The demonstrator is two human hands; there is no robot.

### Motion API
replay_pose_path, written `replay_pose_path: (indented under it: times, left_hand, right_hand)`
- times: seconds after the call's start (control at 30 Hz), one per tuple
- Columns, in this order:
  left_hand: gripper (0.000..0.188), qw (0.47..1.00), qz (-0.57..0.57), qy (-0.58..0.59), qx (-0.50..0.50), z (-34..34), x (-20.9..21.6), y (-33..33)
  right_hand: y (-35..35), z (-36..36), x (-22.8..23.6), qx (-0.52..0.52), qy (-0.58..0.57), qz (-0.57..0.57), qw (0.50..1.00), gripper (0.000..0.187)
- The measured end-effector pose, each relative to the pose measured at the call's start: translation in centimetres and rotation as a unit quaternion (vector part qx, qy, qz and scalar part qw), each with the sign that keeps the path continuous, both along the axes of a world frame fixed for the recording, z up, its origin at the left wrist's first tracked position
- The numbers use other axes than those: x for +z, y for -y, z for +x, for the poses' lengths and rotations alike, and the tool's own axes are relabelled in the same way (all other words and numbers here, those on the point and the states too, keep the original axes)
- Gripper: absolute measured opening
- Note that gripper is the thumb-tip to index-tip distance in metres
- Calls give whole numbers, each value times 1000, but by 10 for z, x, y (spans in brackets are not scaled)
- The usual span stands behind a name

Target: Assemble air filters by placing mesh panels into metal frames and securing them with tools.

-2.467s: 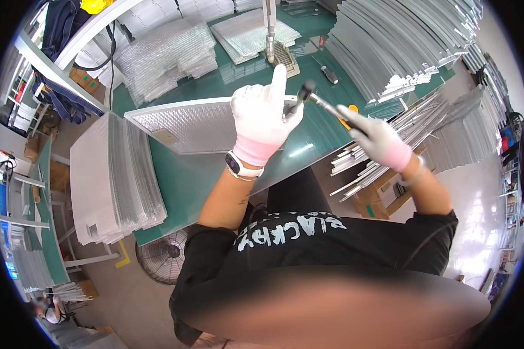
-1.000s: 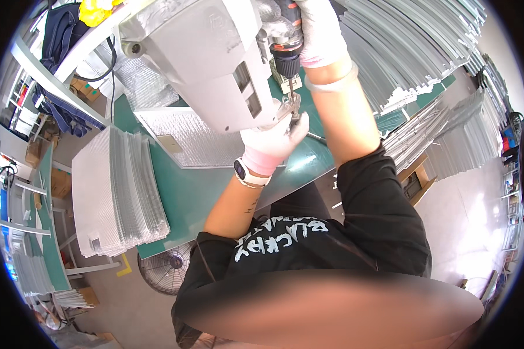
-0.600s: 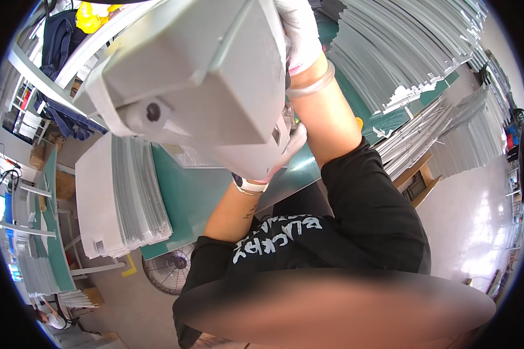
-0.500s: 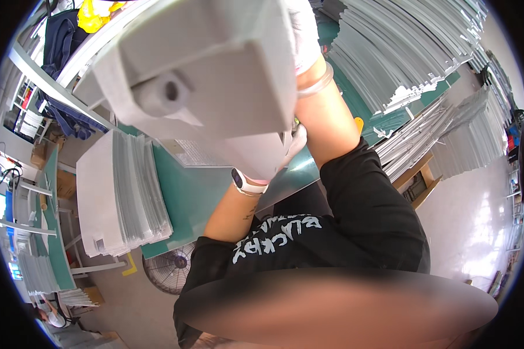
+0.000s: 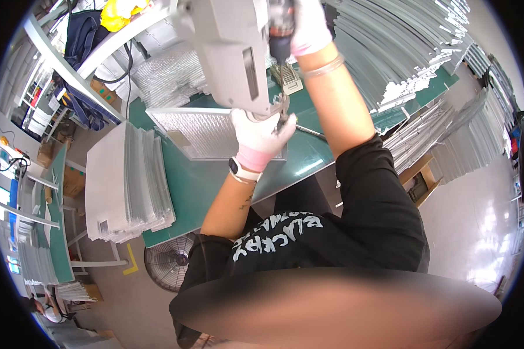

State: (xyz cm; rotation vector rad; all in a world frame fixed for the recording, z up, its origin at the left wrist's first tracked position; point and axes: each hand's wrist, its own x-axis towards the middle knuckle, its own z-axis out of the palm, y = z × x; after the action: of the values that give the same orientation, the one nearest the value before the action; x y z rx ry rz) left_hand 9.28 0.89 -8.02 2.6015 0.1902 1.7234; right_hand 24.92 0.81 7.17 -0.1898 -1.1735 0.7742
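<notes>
A large light grey slotted housing stands up in front of me, blurred at its top. At its lower end my left hand, in a white glove with a pink cuff, is closed round it. Small metal pieces show by that hand's fingers; their kind is unclear. Farther up, my gloved right hand grips a black and red power tool beside the housing; its fingers are partly hidden. Below lies a framed panel with a silvery mesh face on the green table.
Stacked grey panels stand at the left table edge. A large pile of thin grey strips fills the far right. A thin rod lies near my left hand. A floor fan stands below the table, and a white rack rises at left.
The housing has turned and moved away from me, toward the far side, uncovering the mesh panel and the power tool. My left hand now shows fully at its lower end.
</notes>
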Motion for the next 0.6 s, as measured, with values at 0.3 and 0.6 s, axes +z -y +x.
replay_pose_path:
  times: [0.3,0.6]
  left_hand:
    - [27,961,-74,-253,-87,-184,-51,42]
    - [17,685,-276,-674,30,-249,-177,52]
  right_hand:
    - [40,-40,41,-46,-39,-75,995,10]
    - [35,-53,22,-18,-156,-64,985,10]
